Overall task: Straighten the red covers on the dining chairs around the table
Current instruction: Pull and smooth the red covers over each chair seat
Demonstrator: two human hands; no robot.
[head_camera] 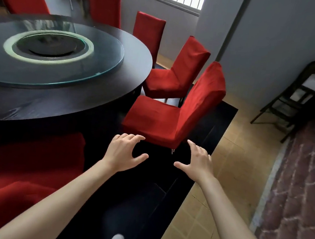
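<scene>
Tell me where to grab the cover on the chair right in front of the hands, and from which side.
Probably grip the cover on the nearest chair along its near seat edge, coming from this side. The left hand and right hand hang open just short of that hem, which hangs loose below the seat, easy to pinch and tug.

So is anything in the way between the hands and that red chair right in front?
Nothing visible. Both hands, left hand and right hand, are open and reach toward the nearest chair, with only dark floor showing in the gap. The table sits off to the left, not between them.
</scene>
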